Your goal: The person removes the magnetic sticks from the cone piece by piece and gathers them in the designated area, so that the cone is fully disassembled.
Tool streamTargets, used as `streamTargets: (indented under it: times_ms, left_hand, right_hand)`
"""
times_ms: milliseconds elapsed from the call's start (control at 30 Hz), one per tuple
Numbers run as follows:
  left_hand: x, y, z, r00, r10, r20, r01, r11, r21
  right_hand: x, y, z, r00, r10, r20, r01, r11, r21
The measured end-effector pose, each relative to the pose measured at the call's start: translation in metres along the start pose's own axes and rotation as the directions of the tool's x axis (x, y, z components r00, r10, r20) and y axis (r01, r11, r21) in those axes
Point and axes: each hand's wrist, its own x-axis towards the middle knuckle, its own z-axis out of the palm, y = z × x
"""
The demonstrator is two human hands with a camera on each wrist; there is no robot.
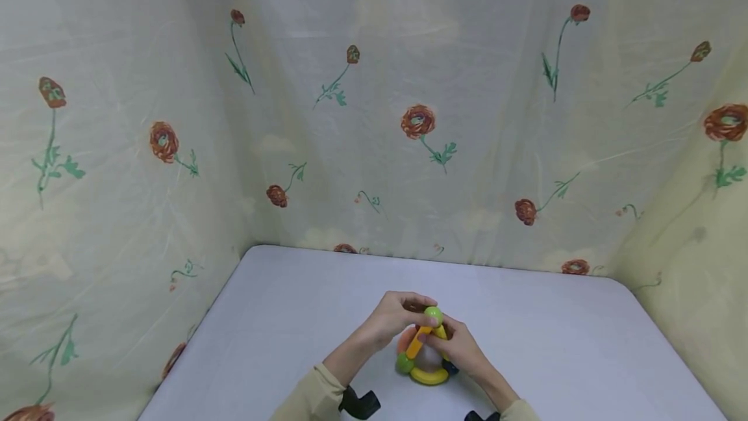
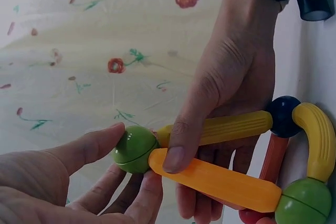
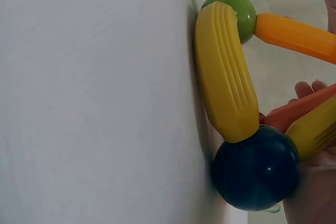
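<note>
A toy frame of plastic sticks and balls stands on the white table (image 1: 555,343), resting on its curved yellow piece (image 1: 429,377) (image 3: 226,72). My left hand (image 1: 417,309) (image 2: 131,166) pinches the top green ball (image 1: 433,314) (image 2: 135,148) between thumb and fingers. My right hand (image 1: 435,336) (image 2: 184,184) holds the sticks just below it. Its thumb presses the orange stick (image 1: 417,342) (image 2: 215,179) and its fingers lie behind the yellow stick (image 2: 231,127). A dark blue ball (image 2: 283,116) (image 3: 257,166), a lower green ball (image 1: 404,362) (image 3: 236,6) and a red-orange stick (image 2: 273,163) close the frame.
Pale cloth with red flowers (image 1: 417,122) hangs round the table at the back and on both sides. The table's rounded far corners lie close to the cloth. A black wrist mount (image 1: 358,403) sits on my left forearm near the front edge.
</note>
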Motion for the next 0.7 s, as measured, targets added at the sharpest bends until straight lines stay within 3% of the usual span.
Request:
streamTargets:
  times_ms: [167, 267, 467, 567, 700]
  left_hand:
    - [0.004, -0.002, -0.005, 0.999, -0.045, 0.029, 0.046, 0.998, -0.031]
    - [0.007, -0.005, -0.008, 0.996, -0.072, 0.059, 0.078, 0.992, -0.097]
    - [0.011, -0.007, -0.017, 0.990, -0.090, 0.112, 0.123, 0.938, -0.325]
    - [0.015, -0.007, -0.029, 0.996, -0.069, 0.062, 0.087, 0.928, -0.361]
    - [0.028, -0.021, -0.059, 0.995, -0.051, -0.085, 0.014, 0.923, -0.385]
  right_hand:
    - [0.000, 0.001, 0.000, 1.000, 0.004, 0.007, -0.004, 1.000, -0.010]
    - [0.001, 0.002, 0.000, 1.000, 0.014, 0.015, -0.014, 1.000, -0.013]
    - [0.001, 0.002, 0.000, 1.000, 0.006, 0.016, -0.006, 1.000, -0.013]
    - [0.001, 0.002, -0.001, 0.999, -0.025, 0.025, 0.025, 1.000, -0.005]
    - [0.001, 0.001, -0.001, 0.999, -0.033, 0.024, 0.032, 0.999, 0.015]
